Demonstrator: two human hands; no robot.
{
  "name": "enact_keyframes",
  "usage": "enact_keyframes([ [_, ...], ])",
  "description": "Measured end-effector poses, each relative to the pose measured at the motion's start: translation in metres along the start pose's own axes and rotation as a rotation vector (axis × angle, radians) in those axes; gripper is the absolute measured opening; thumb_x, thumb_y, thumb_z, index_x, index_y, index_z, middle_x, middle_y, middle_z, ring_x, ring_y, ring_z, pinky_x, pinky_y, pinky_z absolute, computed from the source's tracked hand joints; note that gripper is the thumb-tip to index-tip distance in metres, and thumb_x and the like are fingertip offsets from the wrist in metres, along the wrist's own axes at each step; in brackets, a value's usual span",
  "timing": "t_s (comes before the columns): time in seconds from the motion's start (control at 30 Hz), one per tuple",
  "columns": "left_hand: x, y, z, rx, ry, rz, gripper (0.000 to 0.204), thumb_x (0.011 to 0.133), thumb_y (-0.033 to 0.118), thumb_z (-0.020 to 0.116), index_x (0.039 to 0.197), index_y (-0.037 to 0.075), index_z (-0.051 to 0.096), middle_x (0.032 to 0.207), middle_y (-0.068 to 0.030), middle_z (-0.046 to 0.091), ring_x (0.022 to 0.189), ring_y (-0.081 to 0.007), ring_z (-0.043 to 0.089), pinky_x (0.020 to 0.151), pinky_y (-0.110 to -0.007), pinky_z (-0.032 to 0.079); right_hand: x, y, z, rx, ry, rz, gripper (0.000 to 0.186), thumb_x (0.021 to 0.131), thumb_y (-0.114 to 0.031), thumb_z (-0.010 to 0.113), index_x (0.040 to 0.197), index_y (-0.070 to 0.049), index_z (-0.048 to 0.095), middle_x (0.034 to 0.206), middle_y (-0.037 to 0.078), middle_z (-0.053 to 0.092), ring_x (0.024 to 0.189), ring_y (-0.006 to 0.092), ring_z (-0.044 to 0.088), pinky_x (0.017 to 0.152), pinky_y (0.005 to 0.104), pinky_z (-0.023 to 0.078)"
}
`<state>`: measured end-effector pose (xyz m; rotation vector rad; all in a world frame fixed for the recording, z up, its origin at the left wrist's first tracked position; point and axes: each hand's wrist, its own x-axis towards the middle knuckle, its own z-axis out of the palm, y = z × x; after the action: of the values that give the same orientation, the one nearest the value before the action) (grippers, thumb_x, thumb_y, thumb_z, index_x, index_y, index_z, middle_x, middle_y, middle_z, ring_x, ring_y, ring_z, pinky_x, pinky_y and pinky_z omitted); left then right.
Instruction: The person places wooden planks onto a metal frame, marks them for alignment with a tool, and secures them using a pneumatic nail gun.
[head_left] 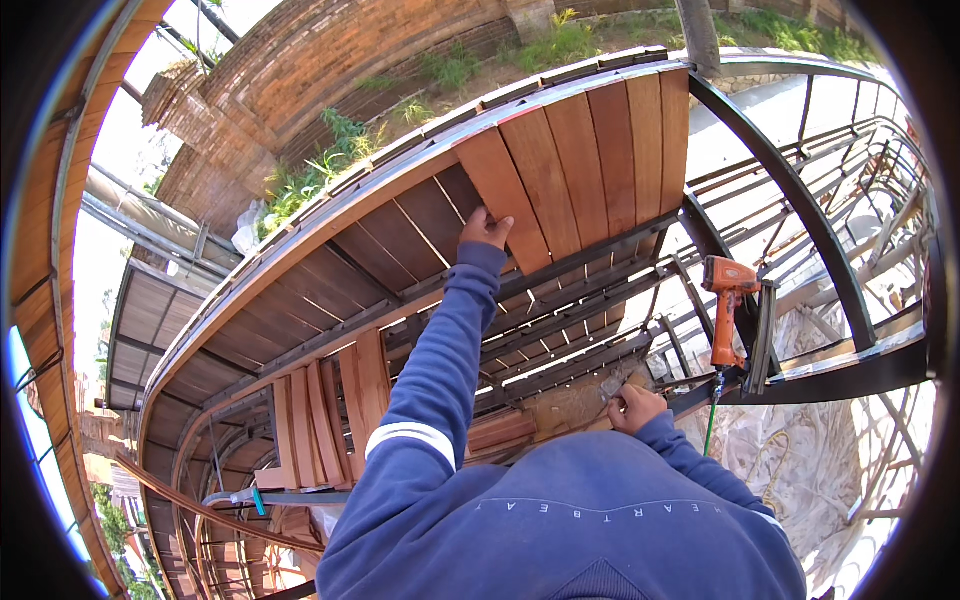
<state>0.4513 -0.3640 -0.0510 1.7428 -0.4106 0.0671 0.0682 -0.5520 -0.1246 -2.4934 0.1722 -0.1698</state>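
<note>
My left hand (pixel 485 230) is on the left edge of the end plank (pixel 500 190) in a row of reddish wooden planks laid across the curved frame, its fingers curled onto that edge. Darker boards (pixel 375 250) with gaps between them lie left of it. My right hand (pixel 636 408) is lower right, by a dark rail, fingers curled at a small greyish object (pixel 612 390) too small to name. An orange nail gun (pixel 727 305) with a green hose stands on the metal frame above and right of my right hand.
Loose cut planks (pixel 320 420) are stacked at lower left beside a long bent strip (pixel 220 510). Curved black beams (pixel 810 230) and railings fill the right, with pale crumpled sheeting (pixel 770 460) below. A brick wall (pixel 300 70) and plants run along the top; a curved structure edges the far left.
</note>
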Motion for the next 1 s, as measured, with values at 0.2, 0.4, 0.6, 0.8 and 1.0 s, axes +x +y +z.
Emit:
enact_keyframes([
  [0.2, -0.004, 0.078, -0.015, 0.512, 0.137, -0.033, 0.029, 0.084, 0.022, 0.076, 0.103, 0.002, 0.068, 0.089, -0.0110, 0.074, 0.082, -0.0227, 0.072, 0.076, -0.034, 0.057, 0.001, 0.001, 0.003, 0.034, 0.000, 0.031, 0.023, 0.083, -0.031, 0.066, 0.087, -0.009, 0.064, 0.080, 0.009, 0.068, 0.074, 0.0318, 0.068, 0.064, 0.0430, 0.055],
  [0.4, 0.004, 0.165, -0.046, 0.592, 0.280, 0.421, 0.018, 0.084, 0.016, 0.075, 0.098, 0.003, 0.071, 0.090, -0.0106, 0.073, 0.073, -0.0200, 0.070, 0.069, -0.034, 0.056, 0.003, -0.003, 0.000, 0.020, 0.026, 0.041, 0.018, 0.081, -0.027, 0.068, 0.085, -0.009, 0.066, 0.077, 0.010, 0.068, 0.069, 0.0302, 0.068, 0.063, 0.0397, 0.055],
  [0.6, 0.062, 0.171, -0.073, 0.585, 0.082, 0.552, 0.032, 0.084, 0.018, 0.078, 0.112, 0.006, 0.072, 0.101, -0.0104, 0.074, 0.091, -0.0197, 0.069, 0.084, -0.032, 0.053, 0.003, -0.003, 0.001, 0.015, 0.027, 0.014, 0.018, 0.082, -0.027, 0.067, 0.084, -0.009, 0.066, 0.075, 0.010, 0.069, 0.068, 0.0316, 0.069, 0.062, 0.0406, 0.055],
  [0.8, 0.066, 0.166, -0.072, 0.570, 0.017, 0.515, 0.015, 0.084, 0.017, 0.079, 0.095, 0.007, 0.077, 0.095, -0.0057, 0.074, 0.089, -0.0174, 0.069, 0.081, -0.029, 0.053, 0.003, -0.003, 0.001, 0.030, 0.027, 0.005, 0.019, 0.080, -0.027, 0.065, 0.083, -0.009, 0.064, 0.076, 0.011, 0.067, 0.069, 0.0335, 0.067, 0.062, 0.0432, 0.054],
  [1.0, 0.065, 0.168, -0.069, 0.546, 0.018, 0.543, 0.016, 0.083, 0.016, 0.079, 0.095, 0.006, 0.077, 0.094, -0.0066, 0.074, 0.088, -0.0180, 0.070, 0.081, -0.029, 0.053, 0.001, -0.003, 0.002, 0.018, 0.037, -0.012, 0.017, 0.080, -0.026, 0.066, 0.082, -0.009, 0.063, 0.074, 0.010, 0.066, 0.068, 0.0336, 0.067, 0.061, 0.0431, 0.054],
])
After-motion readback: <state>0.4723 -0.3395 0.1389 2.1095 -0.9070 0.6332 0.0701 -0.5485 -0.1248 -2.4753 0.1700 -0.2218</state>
